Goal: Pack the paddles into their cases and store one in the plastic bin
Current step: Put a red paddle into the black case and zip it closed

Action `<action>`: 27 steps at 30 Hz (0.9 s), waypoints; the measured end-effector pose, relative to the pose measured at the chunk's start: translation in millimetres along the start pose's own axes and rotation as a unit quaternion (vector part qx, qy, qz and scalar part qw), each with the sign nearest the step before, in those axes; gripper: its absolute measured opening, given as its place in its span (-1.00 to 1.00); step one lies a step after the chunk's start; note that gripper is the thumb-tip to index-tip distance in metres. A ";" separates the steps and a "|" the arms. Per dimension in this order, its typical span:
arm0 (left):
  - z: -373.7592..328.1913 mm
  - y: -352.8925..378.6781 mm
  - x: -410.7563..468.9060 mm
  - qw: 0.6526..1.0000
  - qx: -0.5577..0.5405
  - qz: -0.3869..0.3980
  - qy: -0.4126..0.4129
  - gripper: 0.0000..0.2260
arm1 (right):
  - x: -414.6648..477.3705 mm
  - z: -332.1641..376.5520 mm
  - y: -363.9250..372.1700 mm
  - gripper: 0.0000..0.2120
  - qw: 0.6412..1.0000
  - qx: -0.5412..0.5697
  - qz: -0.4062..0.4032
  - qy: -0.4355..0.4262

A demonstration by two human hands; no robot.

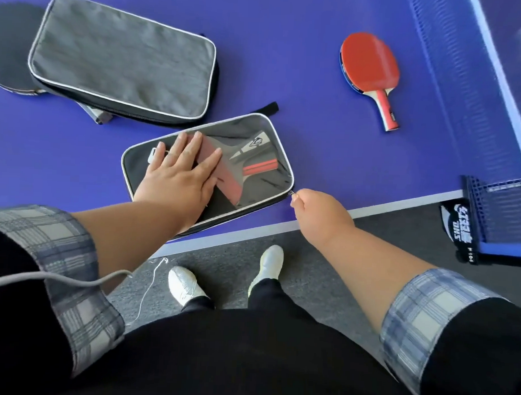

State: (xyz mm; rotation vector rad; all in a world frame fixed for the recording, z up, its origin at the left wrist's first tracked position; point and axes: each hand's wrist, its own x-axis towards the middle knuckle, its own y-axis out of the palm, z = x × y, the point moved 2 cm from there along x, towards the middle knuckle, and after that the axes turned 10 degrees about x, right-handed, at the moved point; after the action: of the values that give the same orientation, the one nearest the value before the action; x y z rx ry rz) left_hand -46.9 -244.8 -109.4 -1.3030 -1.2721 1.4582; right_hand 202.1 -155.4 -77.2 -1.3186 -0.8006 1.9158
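Purple table [316,81], grey carpet [227,255] below its near edge. I see the left hand [180,171] flat, fingers straight and spread, pressing on the near case [268,183], which lies at that edge. Right hand [315,208] is closed in a pinch on the zip pull [292,193] at the case's right near corner. Through the clear top I see the packed paddle [229,181]: reddish face, red-striped handle pointing right, partly under the left hand. Can't tell if there's one paddle in there or two. Just behind lies the grey case [122,59], zip side toward me, resting on a black paddle [10,46] whose blade sticks out left. Red paddle [368,65] lies loose on the table, well to the right, handle toward me. Net [464,71] runs along the right side, its clamp [459,231] on the table edge.
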 end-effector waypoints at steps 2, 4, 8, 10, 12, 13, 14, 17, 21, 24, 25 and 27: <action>-0.4 -0.2 0.6 1.000 -0.003 0.000 -0.002 -0.52 | 8.0 -4.2 -6.0 -0.63 1.000 -0.009 0.009 -0.011; -0.4 -2.0 0.2 1.000 -0.005 0.008 -0.006 -0.52 | 14.8 -7.8 -10.4 -0.64 0.999 -0.008 0.026 -0.025; -6.4 -6.5 1.5 0.999 -0.021 0.029 -0.038 -0.53 | 35.5 -11.6 -22.9 -0.67 0.994 -0.043 0.060 -0.076; -21.2 -14.1 7.7 0.995 -0.064 0.016 -0.076 -0.57 | 48.1 -10.8 -32.8 -0.66 0.987 -0.070 0.088 -0.116; -38.3 -17.1 15.6 0.994 -0.071 0.015 -0.079 -0.55 | 59.3 -8.8 -42.4 -0.63 0.974 -0.105 0.110 -0.166; -44.8 -16.6 18.8 0.996 -0.057 0.021 -0.066 -0.52 | 65.3 -7.6 -46.8 -0.62 0.967 -0.121 0.119 -0.189; -48.8 -15.1 20.8 0.998 -0.036 0.027 -0.051 -0.49 | 72.8 -7.3 -50.5 -0.63 0.961 -0.130 0.126 -0.209; -47.6 -13.4 23.5 0.999 0.009 0.017 -0.031 -0.47 | 97.2 -4.4 -61.6 -0.69 0.949 -0.136 0.127 -0.255; -48.7 -9.1 22.7 0.999 0.033 0.001 -0.018 -0.48 | 127.8 12.5 -72.4 -0.67 0.936 -0.150 0.133 -0.291; -48.1 -8.2 24.1 0.999 0.035 0.005 -0.023 -0.47 | 148.7 33.0 -79.1 -0.68 0.929 -0.157 0.123 -0.311; -48.1 -8.3 23.9 0.999 0.033 0.006 -0.023 -0.47 | 155.6 40.5 -81.2 -0.69 0.929 -0.152 0.121 -0.314; -49.4 -8.2 23.2 0.999 0.029 0.004 -0.020 -0.48 | 170.5 54.6 -84.1 -0.71 0.930 -0.143 0.120 -0.317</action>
State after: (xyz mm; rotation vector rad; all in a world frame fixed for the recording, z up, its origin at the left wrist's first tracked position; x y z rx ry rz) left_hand -2.5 -212.4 -104.4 -1.2481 -1.2420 1.5232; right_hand 120.3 24.5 -85.9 -0.9796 -1.3229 2.5501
